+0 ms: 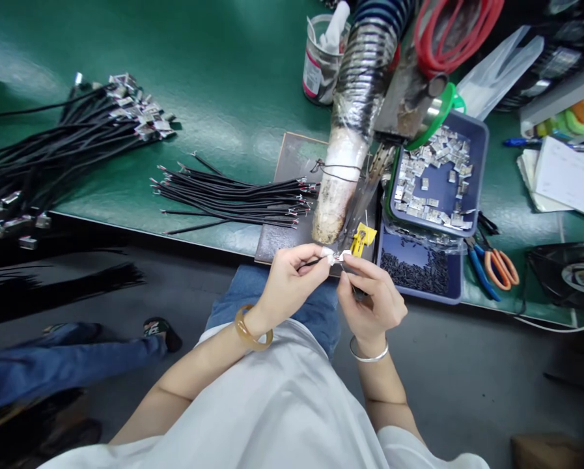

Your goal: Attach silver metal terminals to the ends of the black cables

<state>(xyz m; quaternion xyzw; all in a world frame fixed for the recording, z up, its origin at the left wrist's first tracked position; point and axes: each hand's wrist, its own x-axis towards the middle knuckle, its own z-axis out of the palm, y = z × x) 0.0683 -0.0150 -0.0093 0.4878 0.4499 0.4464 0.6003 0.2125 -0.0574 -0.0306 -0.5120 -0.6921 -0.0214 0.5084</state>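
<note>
My left hand (292, 280) pinches a short black cable (310, 263) between thumb and fingertips, which have white wraps on them. Close against it on the right, my right hand (372, 296) has its fingertips closed on a small silvery connector (344, 256). The cable's end and the connector meet between the two hands; the exact contact is too small to tell. Just above my right fingertips is a yellow clip-like piece (362, 239). A row of cut black cables (233, 198) lies to the left, partly over a dark board (296, 156).
A flexible duct (343, 156) hangs over the board. On the right are a tray of metal connectors (478, 176), a tray of small black pieces (455, 286) and pliers (484, 270). Bundled cables (77, 130) lie at left. Another person's leg (77, 358) shows below the green table (223, 65).
</note>
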